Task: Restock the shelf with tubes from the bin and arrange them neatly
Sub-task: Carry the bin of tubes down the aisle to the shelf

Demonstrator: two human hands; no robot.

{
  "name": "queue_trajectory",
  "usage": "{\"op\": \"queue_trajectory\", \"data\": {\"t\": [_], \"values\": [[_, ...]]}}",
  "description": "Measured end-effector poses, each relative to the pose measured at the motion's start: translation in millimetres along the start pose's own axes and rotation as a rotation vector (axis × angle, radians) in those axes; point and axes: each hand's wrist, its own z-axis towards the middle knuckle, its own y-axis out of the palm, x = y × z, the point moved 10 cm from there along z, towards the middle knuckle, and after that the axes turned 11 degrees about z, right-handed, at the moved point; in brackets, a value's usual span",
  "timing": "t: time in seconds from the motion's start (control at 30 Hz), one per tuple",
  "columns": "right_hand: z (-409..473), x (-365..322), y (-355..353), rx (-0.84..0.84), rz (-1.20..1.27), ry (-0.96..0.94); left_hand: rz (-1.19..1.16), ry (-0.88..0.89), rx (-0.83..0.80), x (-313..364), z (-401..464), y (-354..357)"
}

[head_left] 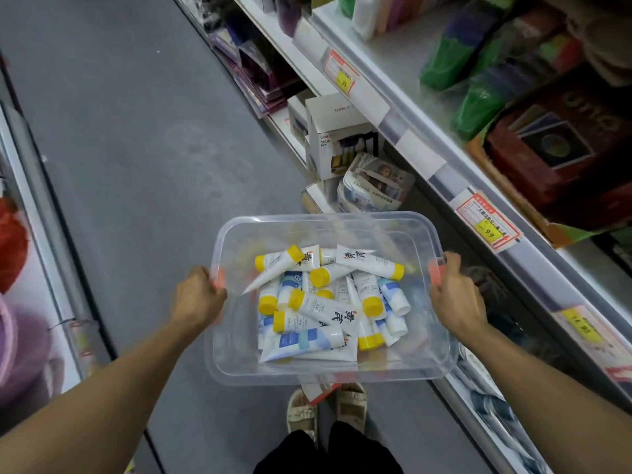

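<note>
Location: narrow shop aisle, grey floor (130, 138), smooth w/ faint scuffs. White metal shelving runs along the right side; a second white unit edges the left. Lighting dim.

Right shelf (533, 254), upper tier: green and purple packs in clear wrap, plus a dark red box. Its front rail carries price tags: one (343, 74) w/ yellow patch reading "35", one (488, 224) reading "9.9", a third nearer, blurred, approx. "14.90". Lower tier: white carton (333, 131) marked "TEA POT", brand print above it not fully legible. Beside it, a soft pack (374, 184) w/ cartoon figures, text reads approx. "FROZEN II".

Clear plastic bin (328, 372) is held over the floor, in front of the person's sandals. Left hand (200, 295) is clamped on the bin's left rim; right hand (456, 295) is clamped on the right rim, both at the orange handle clips.

Tubes (328, 302) lie in a loose pile in the bin's middle, pointing all ways: white bodies, some w/ yellow caps and black brush-style characters, others w/ white caps and blue labels. Small print illegible.
</note>
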Motion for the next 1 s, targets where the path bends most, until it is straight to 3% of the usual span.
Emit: {"op": "queue_trajectory", "data": {"t": [1.0], "values": [[-4.4,20.2,30.9,0.003,-0.075,0.032,0.075,0.008,0.026,-1.6,-4.6,27.4]]}}
